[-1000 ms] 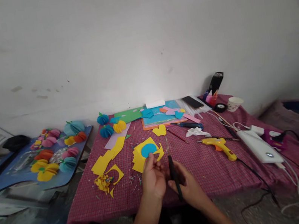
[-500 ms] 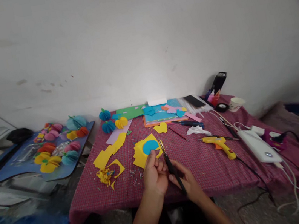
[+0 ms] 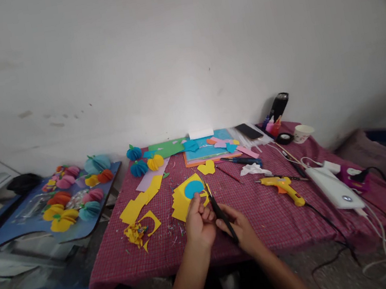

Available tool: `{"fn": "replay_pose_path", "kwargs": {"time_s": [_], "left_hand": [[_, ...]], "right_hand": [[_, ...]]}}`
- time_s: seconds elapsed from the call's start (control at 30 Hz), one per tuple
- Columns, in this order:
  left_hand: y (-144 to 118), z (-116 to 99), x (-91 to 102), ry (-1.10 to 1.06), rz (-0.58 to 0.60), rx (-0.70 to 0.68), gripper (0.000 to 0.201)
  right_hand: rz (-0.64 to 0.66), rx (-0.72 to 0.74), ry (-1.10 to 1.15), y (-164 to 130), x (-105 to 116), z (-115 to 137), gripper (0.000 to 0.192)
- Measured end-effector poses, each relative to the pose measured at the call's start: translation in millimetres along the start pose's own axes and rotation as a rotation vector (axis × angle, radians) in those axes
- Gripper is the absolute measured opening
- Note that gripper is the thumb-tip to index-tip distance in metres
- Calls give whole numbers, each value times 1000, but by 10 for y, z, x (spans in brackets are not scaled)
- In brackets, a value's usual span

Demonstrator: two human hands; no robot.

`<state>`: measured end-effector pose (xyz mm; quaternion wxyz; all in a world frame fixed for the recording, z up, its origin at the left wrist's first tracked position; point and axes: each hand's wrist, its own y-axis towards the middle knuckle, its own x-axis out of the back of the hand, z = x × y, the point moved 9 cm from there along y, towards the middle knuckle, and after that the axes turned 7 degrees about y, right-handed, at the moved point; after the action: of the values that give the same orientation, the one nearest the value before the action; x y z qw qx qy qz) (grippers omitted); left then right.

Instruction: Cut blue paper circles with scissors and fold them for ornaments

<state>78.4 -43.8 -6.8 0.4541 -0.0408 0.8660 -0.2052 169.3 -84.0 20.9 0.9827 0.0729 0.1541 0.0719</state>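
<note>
Right hand point(image 3: 242, 227) gripping black-handled scissors point(image 3: 221, 211), long axis pointing up-left toward the blue paper circle point(image 3: 193, 189). Left hand point(image 3: 199, 222), just below the circle, pinches yellow paper; details unclear.

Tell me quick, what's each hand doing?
Left hand: closed, pinching the yellow paper.
Right hand: closed on black scissors.
</note>
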Motion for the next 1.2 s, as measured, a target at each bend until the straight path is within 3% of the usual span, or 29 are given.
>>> {"fn": "replay_pose_path", "kwargs": {"time_s": [0.2, 0.37, 0.67, 1.0, 1.2], "left_hand": [[477, -240, -299, 39, 55, -49, 39], [793, -318, -380, 33, -10, -54, 41], [955, -159, -190, -23, 32, -63, 36], [993, -177, -139, -42, 23, -57, 32], [953, -191, -165, -60, 12, -67, 28]], "right_hand": [[36, 56, -16, 561, 66, 66, 32], [63, 92, -11, 924, 152, 6, 37], [0, 55, -25, 861, 249, -168, 37], [75, 52, -88, 909, 202, -156, 39], [45, 42, -124, 924, 278, -206, 42]]}}
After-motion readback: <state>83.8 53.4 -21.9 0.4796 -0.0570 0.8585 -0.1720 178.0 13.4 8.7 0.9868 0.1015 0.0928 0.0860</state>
